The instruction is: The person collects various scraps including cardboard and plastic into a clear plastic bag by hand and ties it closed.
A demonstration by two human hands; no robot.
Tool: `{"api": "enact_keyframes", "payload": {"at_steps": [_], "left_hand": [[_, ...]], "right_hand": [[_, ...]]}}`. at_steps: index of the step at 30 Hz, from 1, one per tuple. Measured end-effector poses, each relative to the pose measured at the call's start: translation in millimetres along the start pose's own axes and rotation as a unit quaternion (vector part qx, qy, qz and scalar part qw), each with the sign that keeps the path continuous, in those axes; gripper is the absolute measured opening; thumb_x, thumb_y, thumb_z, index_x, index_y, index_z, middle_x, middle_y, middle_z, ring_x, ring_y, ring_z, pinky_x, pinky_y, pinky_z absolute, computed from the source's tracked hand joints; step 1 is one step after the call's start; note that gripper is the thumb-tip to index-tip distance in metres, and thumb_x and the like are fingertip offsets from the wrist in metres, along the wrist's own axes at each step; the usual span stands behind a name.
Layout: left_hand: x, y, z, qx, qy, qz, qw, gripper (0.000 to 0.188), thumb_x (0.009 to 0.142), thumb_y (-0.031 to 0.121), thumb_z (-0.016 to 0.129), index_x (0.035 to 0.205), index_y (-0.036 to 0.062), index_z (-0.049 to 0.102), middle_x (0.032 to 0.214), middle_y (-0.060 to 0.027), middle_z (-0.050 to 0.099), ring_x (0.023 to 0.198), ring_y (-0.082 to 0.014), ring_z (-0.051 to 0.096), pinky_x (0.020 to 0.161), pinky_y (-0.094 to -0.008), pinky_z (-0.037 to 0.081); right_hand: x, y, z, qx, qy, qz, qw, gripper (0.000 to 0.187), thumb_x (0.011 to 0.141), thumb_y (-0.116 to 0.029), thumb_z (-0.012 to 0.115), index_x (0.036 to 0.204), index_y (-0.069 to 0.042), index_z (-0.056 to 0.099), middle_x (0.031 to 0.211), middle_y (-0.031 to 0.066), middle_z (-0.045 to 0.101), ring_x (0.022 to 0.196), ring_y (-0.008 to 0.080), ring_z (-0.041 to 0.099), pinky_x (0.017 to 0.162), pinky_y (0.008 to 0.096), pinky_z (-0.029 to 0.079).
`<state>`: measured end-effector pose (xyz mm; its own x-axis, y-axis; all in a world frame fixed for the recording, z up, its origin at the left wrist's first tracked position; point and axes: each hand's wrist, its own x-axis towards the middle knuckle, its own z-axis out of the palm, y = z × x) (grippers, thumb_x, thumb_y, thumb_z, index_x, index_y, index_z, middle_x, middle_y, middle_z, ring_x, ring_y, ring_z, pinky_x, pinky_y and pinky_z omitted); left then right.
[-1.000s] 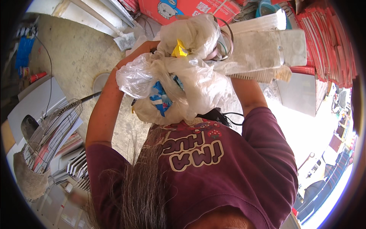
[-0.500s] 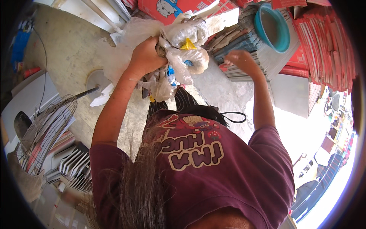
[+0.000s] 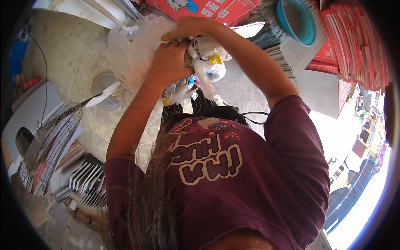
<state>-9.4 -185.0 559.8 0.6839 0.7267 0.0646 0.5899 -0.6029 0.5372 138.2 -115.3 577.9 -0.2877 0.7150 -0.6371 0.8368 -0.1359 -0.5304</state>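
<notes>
A bunch of crumpled plastic bags (image 3: pixel 204 50), mostly white and clear with yellow and blue bits, hangs in front of my legs. My left hand (image 3: pixel 171 61) is closed around the gathered part of it. A large translucent plastic bag (image 3: pixel 135 52) billows out on the left side of that hand. Reaching across from the right, my right hand (image 3: pixel 189 27) sits just above the left one, its fingers bent down onto the translucent bag's edge. The far side of its grip is partly hidden.
A teal basin (image 3: pixel 296 23) stands on stacked flat cardboard at the far right, beside a pile of folded red cardboard (image 3: pixel 354 46). Left, a wire fan guard (image 3: pixel 54 146) leans near a round metal base (image 3: pixel 109 89) on the concrete floor. A red printed box (image 3: pixel 208 9) lies ahead.
My right hand has swung left from beside the cardboard stack to the plastic bags. The left hand keeps its hold, and the bunch has shifted slightly.
</notes>
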Motion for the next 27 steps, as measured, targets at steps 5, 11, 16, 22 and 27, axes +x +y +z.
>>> {"api": "enact_keyframes", "payload": {"at_steps": [5, 11, 16, 22, 27], "left_hand": [[-4, -6, 3, 0.014, -0.051, -0.076, 0.996, 0.069, 0.054, 0.026, 0.073, 0.117, 0.0049, 0.051, 0.116, -0.0201, 0.049, 0.093, -0.0352, 0.055, 0.082, -0.0422, 0.045], [-1, -11, 13, -0.017, -0.055, -0.099, 0.993, 0.067, 0.055, 0.025, 0.073, 0.116, 0.0042, 0.053, 0.118, -0.0173, 0.048, 0.092, -0.0376, 0.055, 0.083, -0.0425, 0.046], [-1, -21, 22, -0.052, -0.077, -0.099, 0.991, 0.064, 0.056, 0.026, 0.072, 0.113, 0.0033, 0.054, 0.111, -0.0158, 0.054, 0.094, -0.0352, 0.057, 0.083, -0.0401, 0.046], [-1, -30, 31, -0.051, -0.132, -0.141, 0.98, 0.06, 0.057, 0.028, 0.072, 0.109, 0.0043, 0.056, 0.102, -0.0138, 0.061, 0.094, -0.0332, 0.058, 0.083, -0.0396, 0.046], [-1, -39, 42, -0.123, -0.102, -0.195, 0.968, 0.053, 0.061, 0.032, 0.07, 0.107, 0.0077, 0.058, 0.103, -0.0115, 0.062, 0.097, -0.03, 0.058, 0.084, -0.0376, 0.046]], "right_hand": [[38, 15, 12, 0.169, 0.077, 0.038, 0.982, 0.055, 0.074, -0.046, 0.065, 0.101, 0.002, 0.063, 0.093, 0.0151, 0.065, 0.084, 0.0225, 0.063, 0.073, 0.031, 0.048], [68, 36, 31, 0.567, 0.113, -0.002, 0.816, 0.024, 0.083, -0.019, 0.061, 0.095, 0.001, 0.061, 0.081, 0.011, 0.065, 0.069, 0.0235, 0.064, 0.063, 0.0349, 0.053], [74, 44, 39, 0.691, 0.168, -0.118, 0.693, 0.02, 0.084, -0.015, 0.061, 0.098, -0.002, 0.062, 0.08, 0.0073, 0.06, 0.067, 0.0197, 0.06, 0.06, 0.0317, 0.051], [32, 6, 23, 0.518, 0.153, -0.184, 0.821, 0.032, 0.081, -0.032, 0.064, 0.102, -0.009, 0.067, 0.082, 0.0023, 0.059, 0.069, 0.013, 0.054, 0.063, 0.0282, 0.048], [2, -18, 34, 0.392, 0.069, -0.182, 0.899, 0.035, 0.08, -0.039, 0.064, 0.102, -0.012, 0.067, 0.087, 0.0001, 0.061, 0.078, 0.0084, 0.053, 0.064, 0.025, 0.046]]}}
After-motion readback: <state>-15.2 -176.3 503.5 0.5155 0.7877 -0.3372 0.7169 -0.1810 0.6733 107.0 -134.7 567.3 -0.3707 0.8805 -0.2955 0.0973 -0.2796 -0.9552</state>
